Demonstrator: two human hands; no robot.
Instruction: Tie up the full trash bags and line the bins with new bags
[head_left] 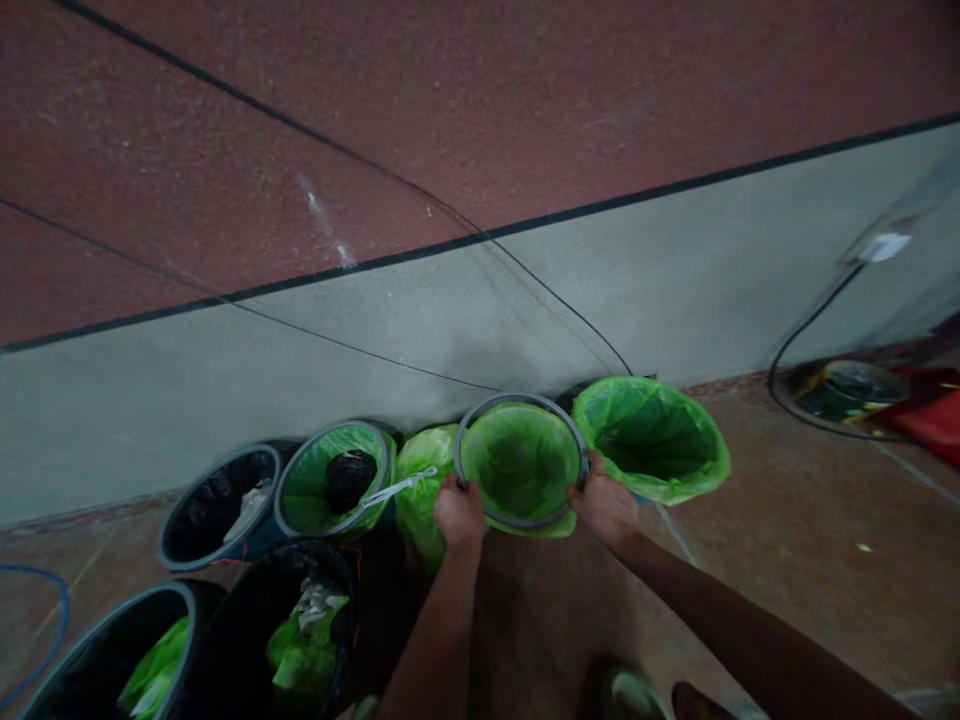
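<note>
Both my hands are closed on a grey ring (523, 399), which looks like the rim of a trash bin. My left hand (459, 512) grips its left side, and my right hand (604, 500) grips its lower right side. Inside and below the ring shows a green trash bag (521, 460) lining a bin, its edge hanging out beneath the ring. To the right stands another bin with a green liner (651, 440) folded over its mouth. Close to my left hand is a bulging green bag (421, 480).
More bins stand at left: one green-lined with a black bag (351, 480) inside, one black-lined (217, 510), and two nearer me. Thin cables (551, 295) run down the wall (360, 350). At right, a black cord (787, 340) reaches a red object (930, 415) on the tiled floor.
</note>
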